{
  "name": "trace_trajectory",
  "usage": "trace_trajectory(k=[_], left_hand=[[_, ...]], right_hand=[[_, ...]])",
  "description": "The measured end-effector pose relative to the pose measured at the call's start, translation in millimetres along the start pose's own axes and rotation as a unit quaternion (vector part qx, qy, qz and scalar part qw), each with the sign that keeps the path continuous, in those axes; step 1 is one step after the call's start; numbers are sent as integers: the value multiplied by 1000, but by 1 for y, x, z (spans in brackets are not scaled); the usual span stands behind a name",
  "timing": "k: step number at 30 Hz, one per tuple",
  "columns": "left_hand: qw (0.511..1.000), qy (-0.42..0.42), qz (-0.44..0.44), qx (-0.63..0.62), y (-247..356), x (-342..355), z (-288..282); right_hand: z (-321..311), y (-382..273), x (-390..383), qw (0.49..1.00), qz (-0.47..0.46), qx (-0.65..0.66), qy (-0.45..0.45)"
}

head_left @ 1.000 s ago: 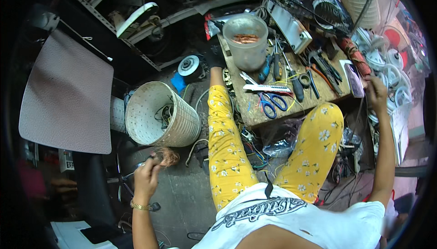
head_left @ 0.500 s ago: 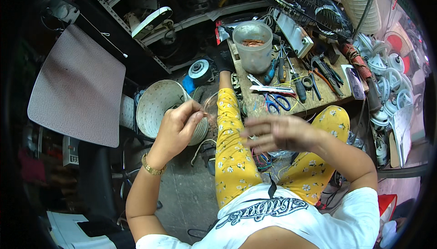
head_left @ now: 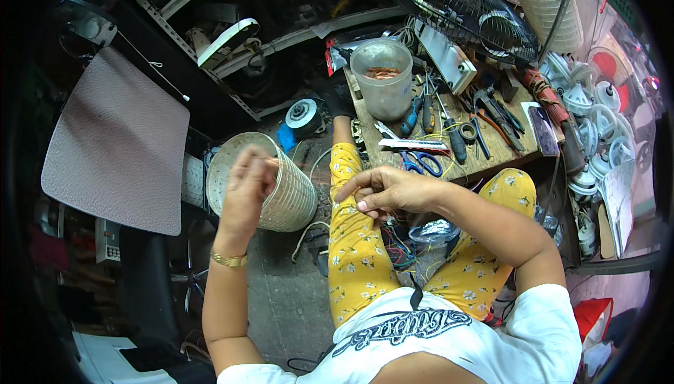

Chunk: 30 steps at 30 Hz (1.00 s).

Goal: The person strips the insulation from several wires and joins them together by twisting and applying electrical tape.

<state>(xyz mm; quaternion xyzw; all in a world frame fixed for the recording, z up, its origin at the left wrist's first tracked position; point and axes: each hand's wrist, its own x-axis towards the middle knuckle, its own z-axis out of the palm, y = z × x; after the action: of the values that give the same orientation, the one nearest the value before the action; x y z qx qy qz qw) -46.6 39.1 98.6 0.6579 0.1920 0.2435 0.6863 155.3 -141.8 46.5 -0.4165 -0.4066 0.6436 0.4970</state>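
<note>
My left hand (head_left: 247, 182), with a gold watch (head_left: 229, 260) on its wrist, is raised over the rim of a white woven plastic basket (head_left: 293, 198). Its fingers look curled but are smeared by motion, so what they hold, if anything, cannot be made out. Above my left thigh hovers my right hand (head_left: 388, 191), index finger stretched out and the other fingers loosely bent, with nothing seen in it. Coloured wires (head_left: 399, 247) lie between my legs, below that hand, beside a clear plastic bag (head_left: 434, 232).
A wooden bench (head_left: 484, 166) carries a translucent bucket (head_left: 382, 93) with copper-coloured pieces, scissors (head_left: 423, 163), a box cutter (head_left: 414, 144), pliers (head_left: 495, 121), screwdrivers (head_left: 455, 142) and a phone (head_left: 542, 130). A black fan (head_left: 463, 15) stands behind. Left is a grey seat (head_left: 116, 145).
My left hand has moved left, over the basket; the thin copper strands seen at its fingertips no longer show. My right hand has shifted left and its spread fingers have bent.
</note>
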Motion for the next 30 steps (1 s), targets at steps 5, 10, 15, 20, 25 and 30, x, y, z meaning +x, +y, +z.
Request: trace_trajectory(k=[5, 10, 15, 20, 25, 30], left_hand=[[899, -21, 116, -421, -3, -7, -19], [805, -44, 162, -569, -30, -20, -60], [873, 46, 133, -467, -29, -14, -6], [919, 50, 116, -373, -33, 0, 50], [907, 59, 116, -400, -39, 11, 74], [890, 69, 136, -430, -45, 20, 88]], right_hand=[[-12, 10, -5, 992, 84, 27, -95], [-7, 15, -7, 999, 33, -8, -12], [-7, 10, 4, 971, -133, -153, 129], [3, -18, 16, 938, -266, -186, 123], [-6, -14, 18, 973, -180, -96, 104], [1, 36, 17, 983, 33, 182, 6]])
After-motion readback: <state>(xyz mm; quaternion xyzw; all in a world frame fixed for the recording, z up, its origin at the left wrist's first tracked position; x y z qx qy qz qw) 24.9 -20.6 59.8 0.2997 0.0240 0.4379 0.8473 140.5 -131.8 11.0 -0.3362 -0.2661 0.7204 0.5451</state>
